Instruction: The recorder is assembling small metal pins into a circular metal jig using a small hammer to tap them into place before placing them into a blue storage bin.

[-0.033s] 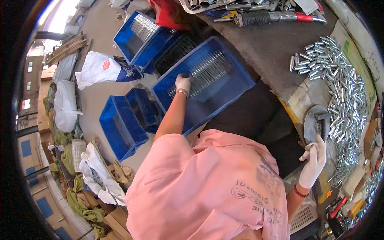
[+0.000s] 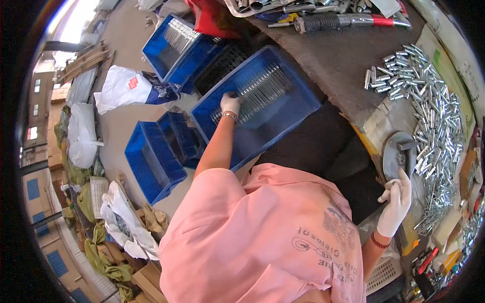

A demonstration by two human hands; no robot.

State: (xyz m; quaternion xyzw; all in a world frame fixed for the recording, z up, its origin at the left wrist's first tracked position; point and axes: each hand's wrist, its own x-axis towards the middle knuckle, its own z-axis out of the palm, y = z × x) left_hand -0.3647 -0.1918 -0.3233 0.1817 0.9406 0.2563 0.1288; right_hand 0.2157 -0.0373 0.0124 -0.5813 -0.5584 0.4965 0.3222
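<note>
My left hand (image 2: 230, 104), in a white glove with a bracelet at the wrist, reaches down into a big blue crate (image 2: 295, 113). Its fingers curl over the near end of a row of thin metal rods (image 2: 265, 88) lying in that crate. My right hand (image 2: 396, 202), also in a white glove, is up at the bench edge. Its fingertips are bunched against the lower rim of a round grey metal disc (image 2: 399, 154); what they pinch is too small to see. My pink shirt (image 2: 262, 237) fills the lower middle.
Several more blue crates (image 2: 151, 161) stand on the floor to the left, one with rods (image 2: 177, 38). A heap of short shiny metal tubes (image 2: 429, 116) covers the bench at right. Tools (image 2: 348, 21) lie along the top. Bags, rags and cardboard (image 2: 121, 227) lie at lower left.
</note>
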